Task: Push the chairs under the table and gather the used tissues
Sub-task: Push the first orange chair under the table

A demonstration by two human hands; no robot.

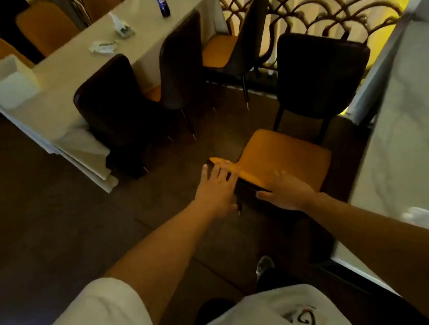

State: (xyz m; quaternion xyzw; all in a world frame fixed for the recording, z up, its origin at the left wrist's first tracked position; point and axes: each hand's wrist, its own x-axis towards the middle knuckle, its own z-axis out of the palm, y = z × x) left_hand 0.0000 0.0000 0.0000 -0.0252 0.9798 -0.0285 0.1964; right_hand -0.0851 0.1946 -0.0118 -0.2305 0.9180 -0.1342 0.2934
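A chair with an orange seat [285, 156] and a dark backrest [248, 194] stands in front of me, beside the right-hand table [412, 119]. My left hand [217, 188] lies on the left end of the backrest's top edge with its fingers spread. My right hand [287, 191] grips the right part of that edge, thumb on the dark back. Two crumpled tissues lie on the left table [70, 71]: one [102, 46] near its middle, another [122, 27] farther back. Pale blurred scraps [425, 217] lie on the right table.
Two dark chairs [115, 103] [181, 59] are tucked at the left table; a third [236, 43] stands out by the railing [324, 10]. Another dark chair [322, 75] stands beyond mine. A white tissue box [9, 81] and a cola bottle [163, 1] are on the left table.
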